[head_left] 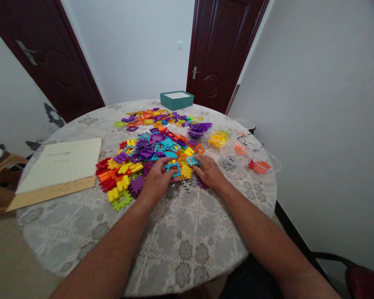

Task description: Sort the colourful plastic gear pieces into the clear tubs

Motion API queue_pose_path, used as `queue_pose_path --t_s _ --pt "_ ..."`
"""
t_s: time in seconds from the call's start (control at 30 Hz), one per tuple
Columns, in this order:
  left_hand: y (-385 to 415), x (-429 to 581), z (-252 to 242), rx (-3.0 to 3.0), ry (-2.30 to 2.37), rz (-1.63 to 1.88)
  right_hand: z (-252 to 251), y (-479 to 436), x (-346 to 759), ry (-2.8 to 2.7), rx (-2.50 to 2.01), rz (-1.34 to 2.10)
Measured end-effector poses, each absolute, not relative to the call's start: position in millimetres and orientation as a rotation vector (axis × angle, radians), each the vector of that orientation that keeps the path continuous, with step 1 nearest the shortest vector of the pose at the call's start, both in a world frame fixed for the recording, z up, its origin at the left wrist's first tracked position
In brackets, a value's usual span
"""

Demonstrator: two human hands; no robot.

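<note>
We face pale walls (327, 104) in soft light, with two dark red panelled doors (216, 45) and a small white switch (180, 45) between them. Before us, a round desk (75, 224) wears a grey floral cloth (215, 232). We see beige floor (3, 253) at left, dark baseboard (294, 230) at right.

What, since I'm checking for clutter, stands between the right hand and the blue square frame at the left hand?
A yellow toothed piece lies between the right hand and the blue square frame; a light-blue piece does too, right beside that hand.
</note>
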State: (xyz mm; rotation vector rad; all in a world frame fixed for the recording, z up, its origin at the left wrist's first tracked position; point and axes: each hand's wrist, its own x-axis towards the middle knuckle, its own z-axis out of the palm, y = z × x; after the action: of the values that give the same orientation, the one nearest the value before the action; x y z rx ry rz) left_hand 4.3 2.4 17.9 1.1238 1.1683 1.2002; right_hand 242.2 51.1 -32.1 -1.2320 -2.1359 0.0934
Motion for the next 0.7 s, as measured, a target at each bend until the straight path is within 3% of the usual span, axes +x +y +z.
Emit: queue_pose_path --t_s 0.4,0.7 --pt "-3.4 5.6 24.2 0.968 1.035 1.169 -12.9 32.0 237.0 -1.876 -1.096 0.060" --pt "-2.8 6.0 14.7 1.023 0.997 1.131 -2.2 2.1 211.1 -2.147 -0.959 0.026"
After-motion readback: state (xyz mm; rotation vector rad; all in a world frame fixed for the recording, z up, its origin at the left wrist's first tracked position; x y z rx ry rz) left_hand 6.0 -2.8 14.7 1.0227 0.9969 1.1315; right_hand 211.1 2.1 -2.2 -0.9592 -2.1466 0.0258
